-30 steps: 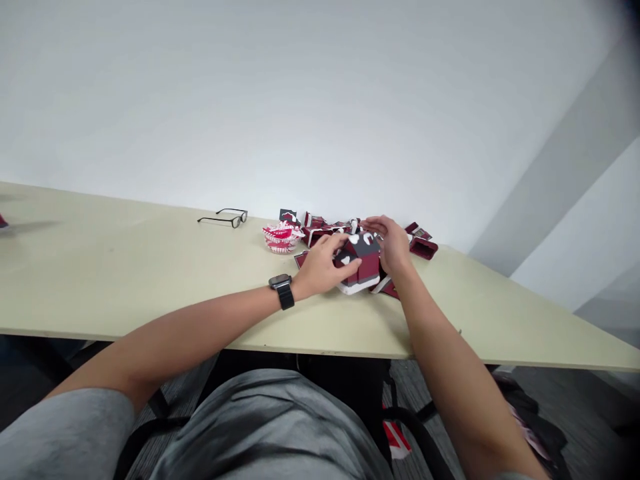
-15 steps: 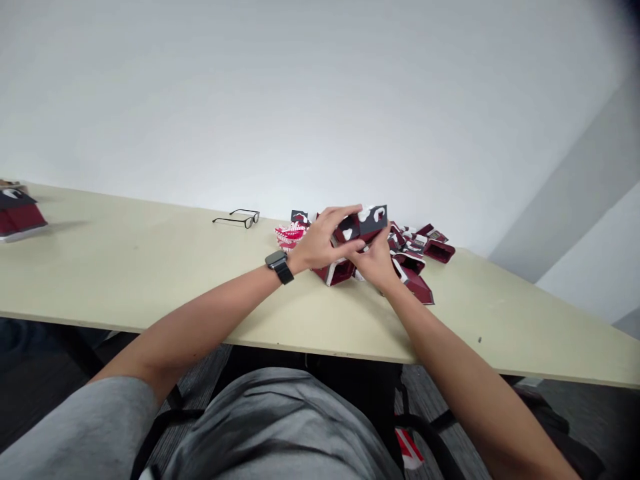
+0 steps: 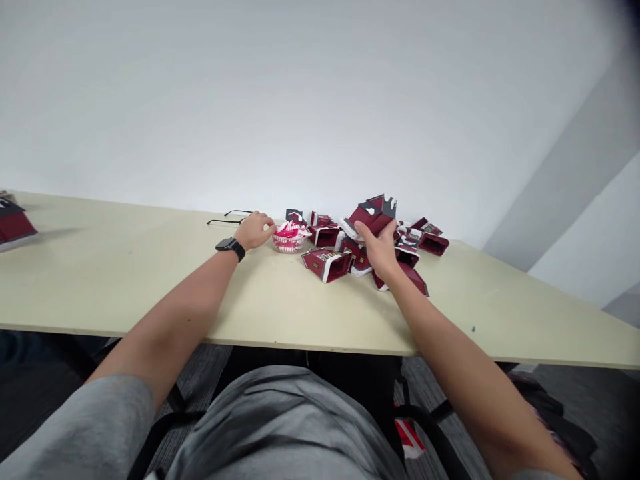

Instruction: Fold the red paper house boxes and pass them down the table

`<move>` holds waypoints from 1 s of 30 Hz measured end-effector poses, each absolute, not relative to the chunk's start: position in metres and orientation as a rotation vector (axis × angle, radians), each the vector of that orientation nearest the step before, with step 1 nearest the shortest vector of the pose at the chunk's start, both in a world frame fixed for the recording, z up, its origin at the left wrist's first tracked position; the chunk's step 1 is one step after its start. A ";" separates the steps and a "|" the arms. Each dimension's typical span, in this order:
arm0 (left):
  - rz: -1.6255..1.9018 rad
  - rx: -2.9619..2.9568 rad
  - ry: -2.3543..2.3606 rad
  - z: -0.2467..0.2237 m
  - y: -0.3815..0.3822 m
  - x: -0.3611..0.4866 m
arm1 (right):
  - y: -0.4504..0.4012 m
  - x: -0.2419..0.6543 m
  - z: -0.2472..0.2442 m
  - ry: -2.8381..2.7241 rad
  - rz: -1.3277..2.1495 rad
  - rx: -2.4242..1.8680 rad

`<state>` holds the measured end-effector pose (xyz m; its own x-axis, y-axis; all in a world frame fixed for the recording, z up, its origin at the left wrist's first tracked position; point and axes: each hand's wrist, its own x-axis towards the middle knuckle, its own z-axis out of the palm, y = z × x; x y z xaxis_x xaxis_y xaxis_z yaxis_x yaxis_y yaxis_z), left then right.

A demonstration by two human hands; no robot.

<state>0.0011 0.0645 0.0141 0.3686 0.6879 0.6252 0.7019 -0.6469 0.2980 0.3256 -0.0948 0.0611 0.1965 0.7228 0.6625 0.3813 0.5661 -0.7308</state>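
Observation:
My right hand [image 3: 380,252] grips a small dark-red toy house [image 3: 373,217] with a grey roof and white snow patches, lifted tilted above a pile of similar houses. My left hand [image 3: 254,231] is at the left side of a small clear bowl [image 3: 287,249]. Its fingers are loosely bent and apart, with nothing seen between them. Red-and-white wrapped pieces [image 3: 291,231], maybe sweets, fill the bowl. Just below the bowl, a dark-red house [image 3: 320,262] lies on its side, its hollow open base facing right.
Black-framed glasses [image 3: 223,221] lie behind my left hand, partly hidden by it. Several more houses [image 3: 434,244] lie heaped towards the wall [image 3: 320,100]. Another house [image 3: 15,222] stands at the far left of the pale table [image 3: 125,280]. A small dark speck [image 3: 473,329] lies at right.
My left hand has let go of the toy house and moved left to the bowl. The right hand keeps the house, now turned with its roof upward.

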 end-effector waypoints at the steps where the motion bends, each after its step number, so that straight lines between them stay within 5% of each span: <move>1: -1.168 -2.594 -1.294 0.015 0.064 0.003 | -0.094 0.325 0.060 -1.393 0.266 -1.022; 8: -1.143 -2.633 -1.242 0.019 0.064 0.011 | -0.100 0.320 0.064 -1.385 0.268 -1.032; 16: -1.432 -2.440 -1.351 0.037 0.042 0.020 | -0.122 0.301 0.078 -1.243 0.912 -0.908; 30: -1.696 -2.411 -0.438 0.053 -0.047 0.112 | -0.135 0.298 0.080 -1.319 1.204 -0.815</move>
